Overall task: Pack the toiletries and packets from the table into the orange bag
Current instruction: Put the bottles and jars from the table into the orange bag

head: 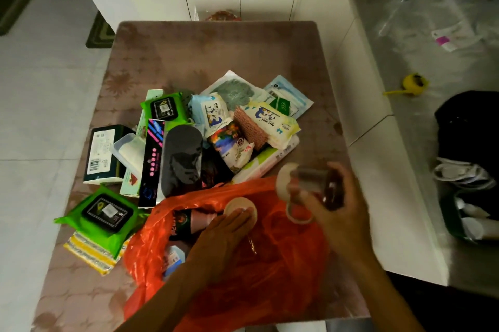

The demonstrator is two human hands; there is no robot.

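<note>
The orange bag [283, 258] lies open at the table's near edge. My left hand [216, 240] reaches into its mouth and holds a round beige-capped container [240, 207] there. A dark bottle with a red label [186, 223] lies inside beside it. My right hand [340, 213] hovers above the bag's right side, gripping a blurred clear bottle with a beige cap [305, 180]. Beyond the bag, a heap of packets covers the table: green wipes packs [104, 214], baby wipes [270, 121], a black oval case [183, 159] and a black-and-pink box [152, 161].
The brown patterned table [216, 48] is bare at its far half. A white counter edge [378, 142] runs along the right, with a yellow object [414, 83] and a black bag [469, 126] beyond it. White cabinets stand behind the table.
</note>
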